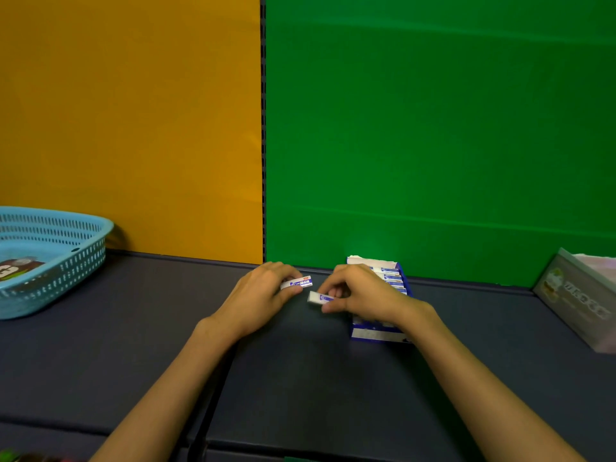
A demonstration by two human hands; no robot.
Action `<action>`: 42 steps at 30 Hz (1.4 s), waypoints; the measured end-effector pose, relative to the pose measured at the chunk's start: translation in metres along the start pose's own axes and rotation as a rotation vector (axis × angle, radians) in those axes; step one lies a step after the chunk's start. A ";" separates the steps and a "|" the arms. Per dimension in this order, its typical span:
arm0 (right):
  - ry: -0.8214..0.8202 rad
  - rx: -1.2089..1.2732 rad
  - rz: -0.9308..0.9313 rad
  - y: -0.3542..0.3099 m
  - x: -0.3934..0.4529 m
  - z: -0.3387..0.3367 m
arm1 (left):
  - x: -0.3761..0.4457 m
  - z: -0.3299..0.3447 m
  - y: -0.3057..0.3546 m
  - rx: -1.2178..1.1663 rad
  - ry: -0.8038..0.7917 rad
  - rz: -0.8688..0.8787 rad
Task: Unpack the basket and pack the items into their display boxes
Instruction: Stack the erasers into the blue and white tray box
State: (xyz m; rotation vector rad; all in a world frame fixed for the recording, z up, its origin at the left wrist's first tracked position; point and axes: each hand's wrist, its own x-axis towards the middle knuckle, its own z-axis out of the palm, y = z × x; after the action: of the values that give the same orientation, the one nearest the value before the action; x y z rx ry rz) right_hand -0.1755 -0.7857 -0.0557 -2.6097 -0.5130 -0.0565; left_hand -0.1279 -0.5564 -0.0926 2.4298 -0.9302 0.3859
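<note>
no text fully legible. small white-and-blue pack (297, 282), centre of frame, held in left hand (258, 295): blue printed characters on its face, too small to read. second like pack (319, 298), just right of the first, held in right hand (360, 295): blue mark, unreadable. blue display box (378, 333), right of centre: rows of packs with blue labels, blurred. grey box (573, 301), right edge: large pale characters on its side, not decipherable. packet in blue basket (56, 258), left edge: one big white figure, perhaps "3" or "9", cannot tell which.
</note>
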 end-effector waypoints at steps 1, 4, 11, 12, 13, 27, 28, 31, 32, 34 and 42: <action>0.037 0.003 -0.002 0.003 -0.004 -0.005 | 0.003 -0.001 0.006 -0.011 0.010 0.014; 0.130 -0.006 0.003 0.015 -0.018 -0.022 | 0.014 -0.002 0.029 -0.047 0.030 0.061; 0.136 -0.111 0.149 0.043 -0.061 -0.052 | 0.035 0.014 0.080 0.025 -0.035 0.158; 0.118 -0.106 0.168 0.045 -0.064 -0.054 | 0.036 0.016 0.087 0.042 -0.056 0.172; 0.098 -0.089 0.185 0.048 -0.067 -0.054 | 0.037 0.018 0.092 0.051 -0.080 0.180; -0.058 -0.046 0.246 0.072 -0.078 -0.047 | 0.043 0.044 0.108 0.124 -0.331 0.162; -0.062 -0.044 0.248 0.072 -0.077 -0.046 | 0.043 0.045 0.107 0.118 -0.332 0.160; -0.066 -0.041 0.242 0.073 -0.076 -0.046 | 0.046 0.045 0.107 0.088 -0.333 0.150; -0.065 -0.039 0.239 0.074 -0.076 -0.046 | 0.047 0.045 0.107 0.088 -0.334 0.151; -0.069 -0.030 0.236 0.074 -0.075 -0.046 | 0.048 0.045 0.107 0.092 -0.337 0.152; -0.078 -0.048 0.198 0.075 -0.076 -0.046 | 0.049 0.045 0.107 0.064 -0.327 0.148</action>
State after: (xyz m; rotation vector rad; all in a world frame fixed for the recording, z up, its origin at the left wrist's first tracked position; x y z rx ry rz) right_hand -0.2163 -0.8941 -0.0582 -2.7044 -0.2803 0.0986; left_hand -0.1612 -0.6759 -0.0715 2.5363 -1.2577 0.0688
